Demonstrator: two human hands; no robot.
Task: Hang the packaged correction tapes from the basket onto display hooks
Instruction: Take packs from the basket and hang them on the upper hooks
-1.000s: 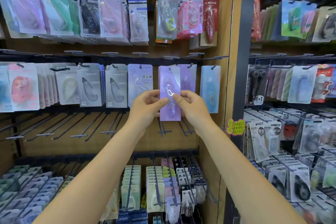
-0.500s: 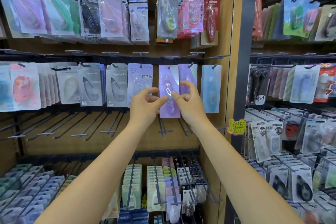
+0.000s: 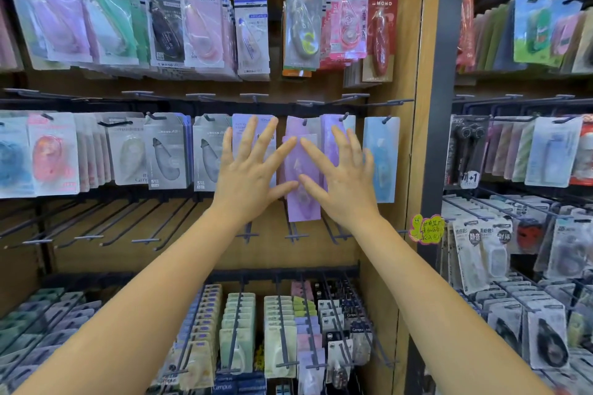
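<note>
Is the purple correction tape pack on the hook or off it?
On: the purple pack hangs from its hook, with left hand and right hand spread open, gripping nothing.

- The left hand (image 3: 248, 175) covers most of a lilac pack (image 3: 253, 125).
- Print on the purple pack (image 3: 303, 183) is blurred.
- The frame's bottom edge crops both forearms.

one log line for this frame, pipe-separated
step: hang | item: purple correction tape pack on display hook | left hand: open, fingers spread | right hand: open, fingers spread | basket: not in view
</note>
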